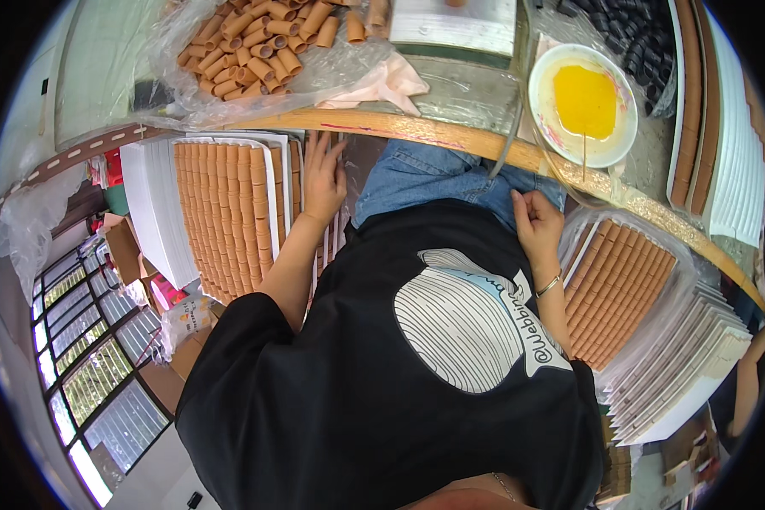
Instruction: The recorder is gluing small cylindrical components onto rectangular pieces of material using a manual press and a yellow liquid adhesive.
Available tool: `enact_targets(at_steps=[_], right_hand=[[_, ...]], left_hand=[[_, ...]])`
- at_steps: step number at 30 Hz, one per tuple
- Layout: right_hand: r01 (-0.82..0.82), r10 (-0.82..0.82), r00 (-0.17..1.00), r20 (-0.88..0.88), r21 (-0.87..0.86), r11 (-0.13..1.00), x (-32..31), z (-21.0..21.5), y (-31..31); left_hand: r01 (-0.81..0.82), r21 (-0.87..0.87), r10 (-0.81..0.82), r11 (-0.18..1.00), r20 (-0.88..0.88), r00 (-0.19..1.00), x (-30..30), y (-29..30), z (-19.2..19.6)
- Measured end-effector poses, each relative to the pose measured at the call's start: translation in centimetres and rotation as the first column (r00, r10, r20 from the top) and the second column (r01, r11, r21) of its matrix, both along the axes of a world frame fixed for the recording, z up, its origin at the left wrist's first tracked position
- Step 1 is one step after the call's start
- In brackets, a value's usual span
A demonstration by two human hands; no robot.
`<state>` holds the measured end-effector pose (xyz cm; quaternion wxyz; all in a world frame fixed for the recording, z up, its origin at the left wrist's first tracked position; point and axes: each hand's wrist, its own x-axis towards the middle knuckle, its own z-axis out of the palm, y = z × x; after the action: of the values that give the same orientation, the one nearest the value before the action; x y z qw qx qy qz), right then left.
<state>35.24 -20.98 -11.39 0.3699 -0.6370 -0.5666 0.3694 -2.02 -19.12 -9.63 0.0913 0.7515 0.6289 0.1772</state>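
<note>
My left hand [323, 180] is open, its fingers spread near the table's wooden edge. It rests beside upright panels covered in rows of orange-brown, tile-like pieces [221, 208], stacked with white sheets [153, 212] at my left. My right hand [539, 223] lies by my right thigh, against the blue jeans [412, 183]. Its fingers are curled in, and nothing shows between them. Right of that wrist stands another panel of brown tile rows [619, 285] in clear plastic.
The table's wooden edge [382, 123] curves across in front of me. On it lie a heap of short orange-brown tubes [263, 47], a white bowl of yellow liquid [585, 102] with a thin stick, and black pieces [633, 34]. White ribbed sheets [667, 374] lean at the lower right.
</note>
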Motion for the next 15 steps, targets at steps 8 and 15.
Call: enact_targets(at_steps=[8, 15], right_hand=[[-0.024, 0.029, 0.995, 0.096, -0.046, 0.999, -0.6, 0.6, 0.8], [-0.148, 0.237, 0.915, 0.327, -0.275, 0.950, -0.8, 1.2, 2.7]], left_hand=[[-0.118, 0.125, 0.110, 0.985, 0.065, 0.992, 0.2, -0.1, 1.8], [-0.210, 0.074, 0.173, 0.975, 0.341, 0.924, -0.1, -1.2, 3.1]])
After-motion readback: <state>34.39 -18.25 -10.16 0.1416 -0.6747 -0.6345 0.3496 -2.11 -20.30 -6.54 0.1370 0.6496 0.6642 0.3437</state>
